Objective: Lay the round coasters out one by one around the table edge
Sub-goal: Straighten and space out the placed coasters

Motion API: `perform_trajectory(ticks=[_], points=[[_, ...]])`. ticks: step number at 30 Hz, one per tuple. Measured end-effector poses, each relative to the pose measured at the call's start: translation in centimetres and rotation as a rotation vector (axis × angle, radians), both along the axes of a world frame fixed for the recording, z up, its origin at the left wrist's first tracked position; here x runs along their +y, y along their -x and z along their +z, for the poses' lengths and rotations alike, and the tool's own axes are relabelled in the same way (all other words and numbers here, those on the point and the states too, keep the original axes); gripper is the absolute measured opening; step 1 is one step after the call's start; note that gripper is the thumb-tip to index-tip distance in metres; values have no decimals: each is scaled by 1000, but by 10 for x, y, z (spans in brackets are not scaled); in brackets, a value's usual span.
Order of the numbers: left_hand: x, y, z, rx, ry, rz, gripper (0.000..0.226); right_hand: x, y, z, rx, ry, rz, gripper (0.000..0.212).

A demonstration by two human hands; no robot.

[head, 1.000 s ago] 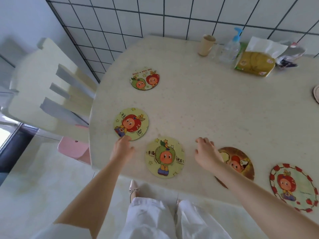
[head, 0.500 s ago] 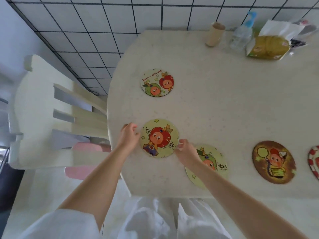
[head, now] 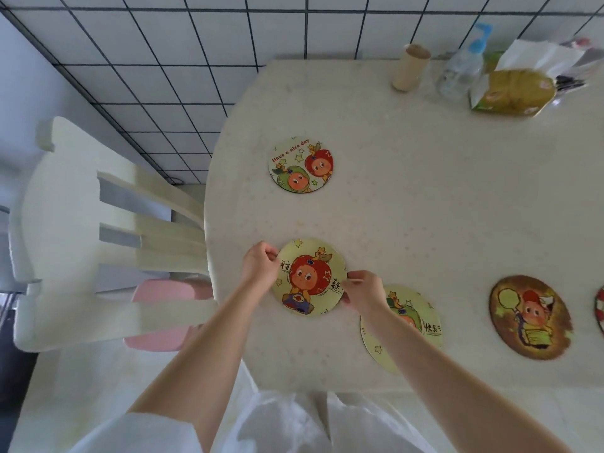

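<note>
A yellow round coaster with a red apple figure (head: pixel 309 276) lies near the table's left edge. My left hand (head: pixel 260 263) pinches its left rim and my right hand (head: pixel 362 291) pinches its right rim. Farther up the left side lies a coaster with two fruit figures (head: pixel 301 164). A yellow coaster with a green figure (head: pixel 415 325) lies by the near edge, partly hidden under my right forearm. A brown coaster (head: pixel 529 317) sits to its right, and a red-rimmed coaster (head: pixel 600 310) shows at the frame's right border.
The cream table (head: pixel 441 197) stands against a tiled wall. At its far side stand a paper cup (head: pixel 410 67), a spray bottle (head: pixel 464 63) and a tissue pack (head: pixel 513 93). A white slatted chair (head: pixel 98 230) with a pink seat is at the left.
My right hand crossed left from beside the brown coaster to the red-apple coaster's right rim. My left hand closed on its left rim. The view shifted left.
</note>
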State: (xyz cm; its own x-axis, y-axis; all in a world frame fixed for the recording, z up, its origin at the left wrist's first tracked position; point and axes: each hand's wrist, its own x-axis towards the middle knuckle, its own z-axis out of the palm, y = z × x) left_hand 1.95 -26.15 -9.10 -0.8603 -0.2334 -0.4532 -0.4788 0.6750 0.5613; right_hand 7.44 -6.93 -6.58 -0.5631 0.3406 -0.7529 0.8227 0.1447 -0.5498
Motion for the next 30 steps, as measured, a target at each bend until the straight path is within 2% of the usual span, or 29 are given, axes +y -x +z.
perform_trajectory(ticks=[7, 16, 19, 26, 30], points=[[-2, -7, 5, 12, -206, 152, 8, 12, 31, 0, 61, -47, 199, 24], [-5, 4, 15, -10, -361, 316, 7, 26, 65, 3, 125, -11, 232, 20], [-8, 8, 11, -17, -322, 346, 7, 22, 74, -5, 120, -8, 291, 20], [-8, 20, 14, -90, -29, 320, 17, 28, 104, -13, 147, -134, 523, 20], [-2, 51, 20, -37, -55, 397, 25, 32, 151, -12, 169, -145, 517, 19]])
